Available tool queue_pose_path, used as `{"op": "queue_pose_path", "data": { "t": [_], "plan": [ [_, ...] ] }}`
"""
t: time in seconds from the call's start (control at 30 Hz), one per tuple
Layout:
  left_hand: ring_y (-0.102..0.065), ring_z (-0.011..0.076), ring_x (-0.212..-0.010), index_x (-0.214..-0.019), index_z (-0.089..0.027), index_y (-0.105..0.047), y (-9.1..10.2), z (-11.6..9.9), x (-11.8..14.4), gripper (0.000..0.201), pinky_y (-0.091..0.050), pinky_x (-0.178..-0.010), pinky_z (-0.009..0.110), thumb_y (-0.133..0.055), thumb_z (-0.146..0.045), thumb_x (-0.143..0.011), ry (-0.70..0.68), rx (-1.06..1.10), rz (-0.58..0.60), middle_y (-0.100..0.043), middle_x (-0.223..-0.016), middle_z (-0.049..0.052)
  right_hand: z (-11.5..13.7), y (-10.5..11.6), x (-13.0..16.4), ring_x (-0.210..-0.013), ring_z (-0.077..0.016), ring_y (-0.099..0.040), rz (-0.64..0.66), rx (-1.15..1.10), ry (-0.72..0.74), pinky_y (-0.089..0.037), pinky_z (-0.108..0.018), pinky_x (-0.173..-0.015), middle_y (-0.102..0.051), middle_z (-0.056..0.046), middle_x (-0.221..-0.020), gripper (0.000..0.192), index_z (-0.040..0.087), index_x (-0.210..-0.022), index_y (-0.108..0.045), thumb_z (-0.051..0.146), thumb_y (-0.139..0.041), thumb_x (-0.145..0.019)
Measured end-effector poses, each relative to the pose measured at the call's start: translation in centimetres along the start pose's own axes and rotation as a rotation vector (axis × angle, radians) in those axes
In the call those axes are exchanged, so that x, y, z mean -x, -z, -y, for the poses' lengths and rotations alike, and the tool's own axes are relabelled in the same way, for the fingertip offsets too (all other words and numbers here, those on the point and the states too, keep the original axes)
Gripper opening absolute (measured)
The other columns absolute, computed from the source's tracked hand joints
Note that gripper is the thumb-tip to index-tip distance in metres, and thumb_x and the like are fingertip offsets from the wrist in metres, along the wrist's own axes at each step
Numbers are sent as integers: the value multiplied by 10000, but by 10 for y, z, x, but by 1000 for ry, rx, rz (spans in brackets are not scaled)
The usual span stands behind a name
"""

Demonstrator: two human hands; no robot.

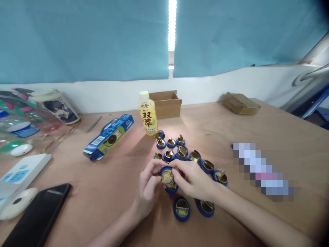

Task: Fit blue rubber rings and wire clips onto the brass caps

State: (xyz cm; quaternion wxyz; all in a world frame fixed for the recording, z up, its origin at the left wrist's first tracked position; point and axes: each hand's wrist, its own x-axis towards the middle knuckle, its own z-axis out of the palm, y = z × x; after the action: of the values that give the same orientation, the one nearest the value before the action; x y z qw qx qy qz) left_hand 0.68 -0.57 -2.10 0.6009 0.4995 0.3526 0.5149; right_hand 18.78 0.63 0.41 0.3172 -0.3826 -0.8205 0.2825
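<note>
Between my two hands is a round badge (168, 177) with a blue rim and a gold-coloured metal clip on its back. My left hand (149, 181) pinches its left edge with thumb and fingers. On the other side, the fingertips of my right hand (189, 176) grip the upper right of the same badge. Several similar badges lie clip side up around my hands, such as one badge (182, 209) just in front and another badge (220, 177) to the right. My right forearm partly covers a third badge (206, 208).
Behind the badges stand a yellow drink bottle (148, 116) and an open cardboard box (167, 105). A blue carton (109, 137) lies left of them. At left are a black phone (38, 216), a white box (25, 169) and plastic bottles. A blurred-out object (262, 169) lies right.
</note>
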Motion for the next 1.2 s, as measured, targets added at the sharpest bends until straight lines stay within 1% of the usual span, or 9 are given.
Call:
{"op": "queue_pose_path", "data": {
  "t": [0.13, 0.37, 0.5, 0.67, 0.77, 1.03, 1.2],
  "plan": [
    [-568, 145, -600, -989, -166, -589, -1, -1, 0, 233, -455, -554, 234, -550, -184, -760, 12, 26, 0, -662, -722, 1, 0, 0, 0, -668, -145, -621, -3, 14, 4, -443, -259, -632, -662, -18, -770, 182, 165, -940, -623, 169, -442, -966],
    [-579, 150, -633, -1013, -181, -593, 3, 2, 0, 248, -459, -586, 243, -528, -160, -774, -11, -5, 24, -664, -749, -4, -1, 0, -1, -722, -158, -639, 5, 18, 2, -459, -269, -667, -682, -37, -819, 188, 171, -933, -618, 172, -435, -972],
    [-574, 151, -629, -1017, -186, -591, 4, 5, 0, 247, -452, -577, 242, -526, -162, -780, -13, -10, 26, -651, -738, -9, -1, -1, 0, -717, -156, -635, -1, 22, 8, -452, -266, -656, -679, -34, -816, 187, 171, -937, -617, 172, -433, -974],
    [-562, 147, -635, -1018, -183, -596, 5, 5, -1, 244, -454, -581, 240, -526, -160, -785, -23, -25, 29, -666, -754, 1, 0, -1, -1, -689, -150, -627, 4, 22, 5, -450, -266, -644, -667, -25, -788, 190, 168, -935, -619, 175, -433, -971],
    [-568, 149, -636, -1017, -182, -594, 4, 4, -1, 241, -456, -580, 241, -522, -162, -788, -25, -31, 27, -675, -763, 5, 0, 0, -1, -704, -153, -636, 6, 24, 7, -455, -270, -652, -674, -30, -801, 192, 165, -936, -619, 174, -430, -971],
    [-555, 140, -605, -988, -167, -608, 2, 1, -2, 234, -463, -562, 234, -524, -153, -769, -7, -21, 13, -657, -738, 3, 0, 1, -1, -759, -168, -651, 50, 46, -3, -469, -283, -689, -704, -57, -876, 197, 162, -982, -617, 167, -421, -980],
    [-543, 137, -601, -962, -169, -610, 1, 0, -1, 223, -455, -549, 224, -526, -150, -757, -14, -26, 16, -653, -728, -1, 0, 2, -1, -736, -171, -643, 79, 73, -8, -449, -283, -664, -696, -59, -854, 204, 152, -1005, -615, 173, -413, -987]
  ]
}}
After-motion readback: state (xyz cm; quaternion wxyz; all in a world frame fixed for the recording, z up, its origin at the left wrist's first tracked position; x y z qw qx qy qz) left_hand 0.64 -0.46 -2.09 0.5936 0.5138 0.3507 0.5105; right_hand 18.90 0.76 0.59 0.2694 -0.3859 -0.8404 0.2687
